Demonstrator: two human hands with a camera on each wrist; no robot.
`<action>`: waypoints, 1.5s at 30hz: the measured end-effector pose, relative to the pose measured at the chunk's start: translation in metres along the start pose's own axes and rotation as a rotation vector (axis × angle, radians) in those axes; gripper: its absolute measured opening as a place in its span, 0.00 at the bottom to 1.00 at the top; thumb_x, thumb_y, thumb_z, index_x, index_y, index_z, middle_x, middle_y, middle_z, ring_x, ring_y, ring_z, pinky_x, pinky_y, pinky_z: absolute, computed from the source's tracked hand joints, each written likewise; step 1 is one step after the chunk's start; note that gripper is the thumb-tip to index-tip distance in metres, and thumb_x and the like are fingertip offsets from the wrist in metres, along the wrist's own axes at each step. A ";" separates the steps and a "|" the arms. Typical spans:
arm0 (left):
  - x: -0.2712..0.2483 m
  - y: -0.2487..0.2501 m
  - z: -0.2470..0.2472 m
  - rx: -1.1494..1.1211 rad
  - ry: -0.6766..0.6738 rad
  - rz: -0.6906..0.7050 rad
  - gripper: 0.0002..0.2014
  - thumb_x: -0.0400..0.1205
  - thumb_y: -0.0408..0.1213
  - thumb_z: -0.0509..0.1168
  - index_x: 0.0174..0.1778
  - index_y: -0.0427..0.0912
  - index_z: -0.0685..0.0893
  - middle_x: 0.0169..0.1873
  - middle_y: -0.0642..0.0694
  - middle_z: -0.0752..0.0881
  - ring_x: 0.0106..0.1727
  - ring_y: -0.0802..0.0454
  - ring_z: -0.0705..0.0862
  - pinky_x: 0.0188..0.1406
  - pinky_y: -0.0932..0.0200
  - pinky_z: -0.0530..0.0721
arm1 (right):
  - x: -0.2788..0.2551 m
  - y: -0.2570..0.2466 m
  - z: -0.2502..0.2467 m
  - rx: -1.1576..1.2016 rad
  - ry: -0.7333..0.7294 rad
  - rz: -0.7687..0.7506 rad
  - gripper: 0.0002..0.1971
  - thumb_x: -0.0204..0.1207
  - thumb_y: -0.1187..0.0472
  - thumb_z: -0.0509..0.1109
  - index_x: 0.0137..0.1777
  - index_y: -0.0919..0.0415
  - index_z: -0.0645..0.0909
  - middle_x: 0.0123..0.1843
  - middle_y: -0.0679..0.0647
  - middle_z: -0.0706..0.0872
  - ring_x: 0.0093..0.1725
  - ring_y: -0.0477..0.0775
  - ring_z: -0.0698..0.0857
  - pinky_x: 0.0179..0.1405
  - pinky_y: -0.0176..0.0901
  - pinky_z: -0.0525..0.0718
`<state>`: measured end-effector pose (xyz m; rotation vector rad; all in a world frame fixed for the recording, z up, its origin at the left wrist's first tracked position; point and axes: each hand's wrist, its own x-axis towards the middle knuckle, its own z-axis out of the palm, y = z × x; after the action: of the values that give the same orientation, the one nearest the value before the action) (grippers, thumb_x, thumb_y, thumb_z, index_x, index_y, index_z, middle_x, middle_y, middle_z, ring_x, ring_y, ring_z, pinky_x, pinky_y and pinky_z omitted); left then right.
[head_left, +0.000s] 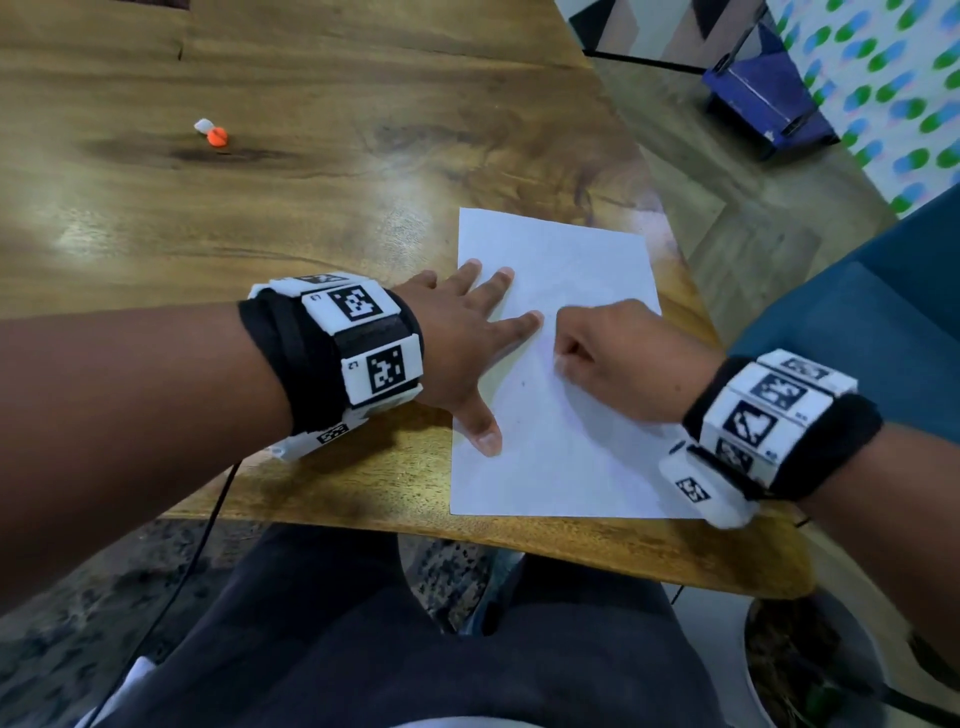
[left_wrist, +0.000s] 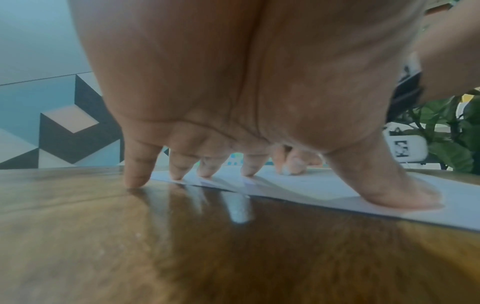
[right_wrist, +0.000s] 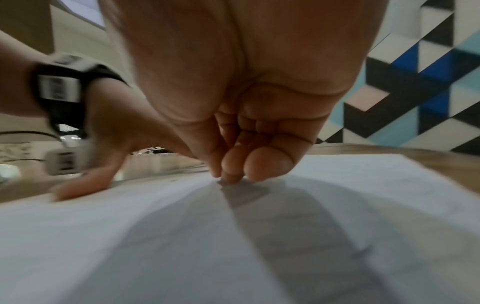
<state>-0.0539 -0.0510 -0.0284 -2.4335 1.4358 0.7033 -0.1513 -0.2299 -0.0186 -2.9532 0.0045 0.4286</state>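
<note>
A white sheet of paper (head_left: 550, 431) lies on the wooden table (head_left: 311, 218) near its front right corner. My left hand (head_left: 467, 338) lies flat on the sheet's left edge with fingers spread; the thumb (left_wrist: 405, 195) and three fingertips (left_wrist: 246, 170) press the paper (left_wrist: 311, 185), and the little finger (left_wrist: 135, 179) touches bare wood. My right hand (head_left: 602, 353) is curled into a loose fist in the middle of the sheet. In the right wrist view its thumb and fingertips (right_wrist: 262, 166) are bunched together on the paper (right_wrist: 182, 236), and no object shows between them.
A small orange and white object (head_left: 214, 134) lies far left on the table. The table's front edge (head_left: 571, 551) runs just below the paper. A blue seat (head_left: 857, 322) stands at the right, a potted plant (head_left: 800, 670) below the corner, and a black cable (head_left: 208, 525) hangs from my left wrist.
</note>
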 end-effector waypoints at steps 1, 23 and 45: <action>-0.002 0.001 -0.001 0.006 0.007 -0.003 0.67 0.62 0.81 0.68 0.88 0.62 0.35 0.88 0.41 0.30 0.89 0.36 0.33 0.85 0.29 0.50 | 0.005 0.008 -0.004 0.003 0.010 0.043 0.03 0.79 0.56 0.65 0.44 0.52 0.77 0.40 0.52 0.85 0.42 0.59 0.84 0.45 0.57 0.86; -0.014 0.010 0.001 0.072 -0.043 0.088 0.71 0.63 0.77 0.73 0.88 0.56 0.31 0.87 0.41 0.27 0.89 0.40 0.32 0.88 0.36 0.45 | -0.018 -0.014 0.004 -0.017 -0.068 -0.049 0.06 0.84 0.55 0.59 0.46 0.53 0.70 0.42 0.51 0.84 0.43 0.57 0.83 0.45 0.56 0.83; -0.009 0.021 -0.003 0.080 -0.118 0.061 0.72 0.64 0.70 0.78 0.87 0.55 0.29 0.85 0.37 0.25 0.87 0.34 0.30 0.85 0.35 0.54 | -0.043 -0.036 0.012 -0.016 -0.098 -0.204 0.04 0.84 0.58 0.61 0.48 0.49 0.69 0.42 0.45 0.78 0.43 0.57 0.82 0.40 0.49 0.77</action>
<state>-0.0749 -0.0554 -0.0202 -2.2571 1.4685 0.7740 -0.1948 -0.1932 -0.0119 -2.9052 -0.3099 0.5438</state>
